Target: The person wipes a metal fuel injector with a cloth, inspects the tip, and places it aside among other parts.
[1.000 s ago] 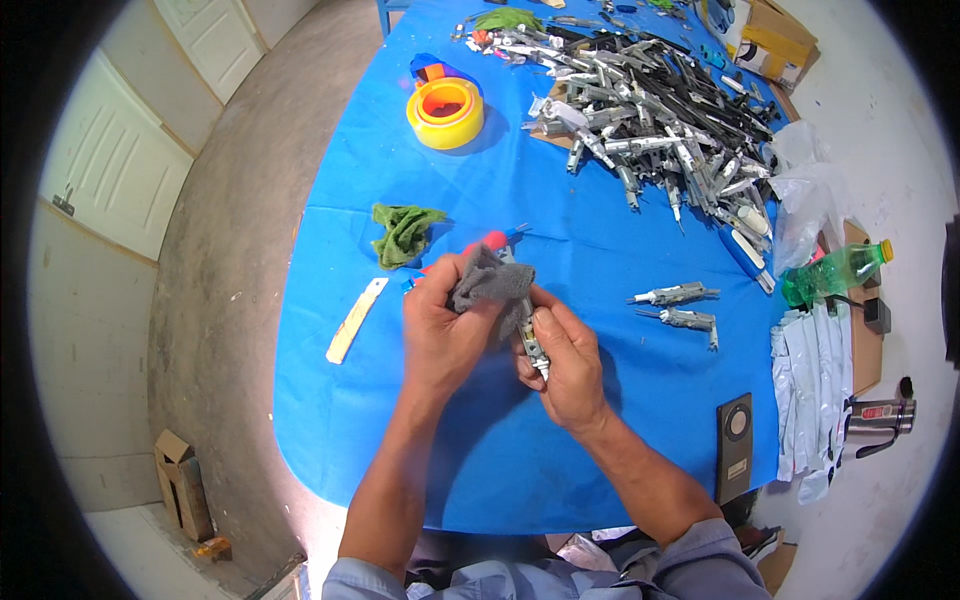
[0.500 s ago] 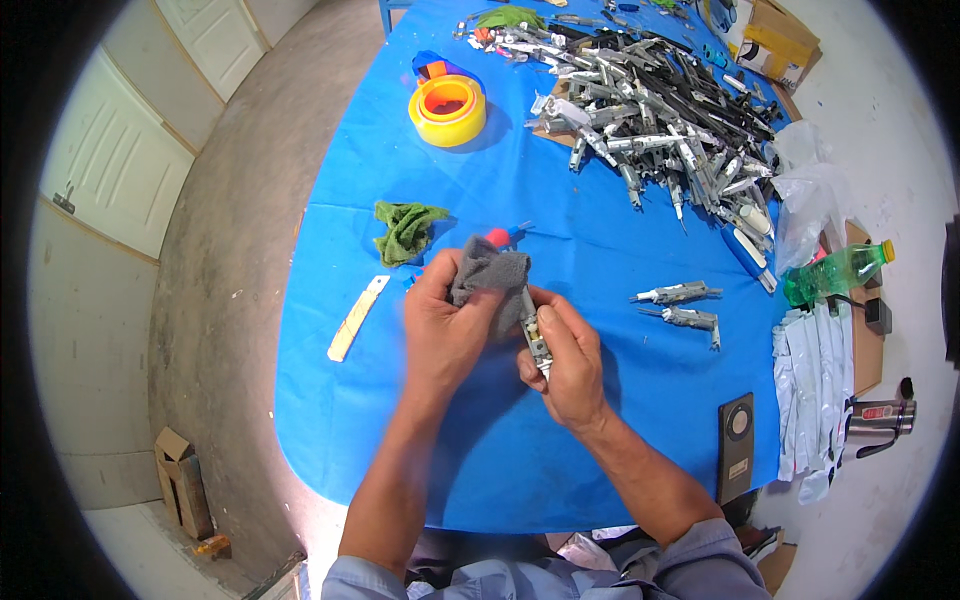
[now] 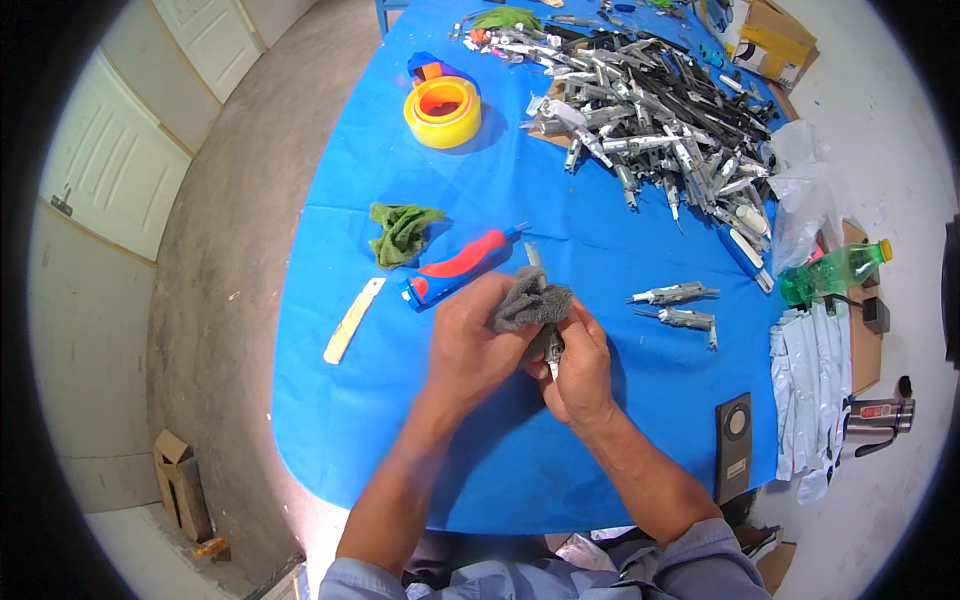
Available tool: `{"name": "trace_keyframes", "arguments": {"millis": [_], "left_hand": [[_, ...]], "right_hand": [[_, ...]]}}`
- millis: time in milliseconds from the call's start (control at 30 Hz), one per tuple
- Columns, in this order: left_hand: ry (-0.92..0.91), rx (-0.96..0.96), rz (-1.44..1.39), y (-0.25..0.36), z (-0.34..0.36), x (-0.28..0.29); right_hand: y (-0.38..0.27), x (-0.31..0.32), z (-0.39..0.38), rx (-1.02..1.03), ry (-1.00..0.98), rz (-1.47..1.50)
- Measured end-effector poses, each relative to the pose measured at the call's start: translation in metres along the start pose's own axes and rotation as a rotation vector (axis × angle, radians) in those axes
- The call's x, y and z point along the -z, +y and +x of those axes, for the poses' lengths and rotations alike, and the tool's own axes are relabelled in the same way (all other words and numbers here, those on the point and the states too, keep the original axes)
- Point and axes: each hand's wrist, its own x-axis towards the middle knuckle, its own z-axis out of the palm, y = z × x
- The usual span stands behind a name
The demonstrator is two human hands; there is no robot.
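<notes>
Left hand closed on a grey cloth, pressing it over the top of a small metal tool; right hand wrapped around the tool's lower end, holding it upright at the near middle of the blue counter. Wiping looks underway on this one piece — two similar metal pieces lying apart to the right, seemingly dealt with, and a big heap of metal parts at the far right seemingly waiting, so most of the work appears left. Against the earlier frame: cloth bunched higher over the tool's tip, and a red-and-blue handled tool just left of the hands now plainly uncovered. Green rag, yellow tape roll and pale strip unmoved.
</notes>
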Motion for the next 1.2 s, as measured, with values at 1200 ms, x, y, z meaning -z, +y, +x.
{"name": "trace_keyframes", "arguments": {"millis": [1200], "left_hand": [[0.298,-0.095,-0.028,-0.020,0.008,0.010]], "right_hand": [[-0.001,0.000,-0.001,-0.062,-0.118,-0.116]]}}
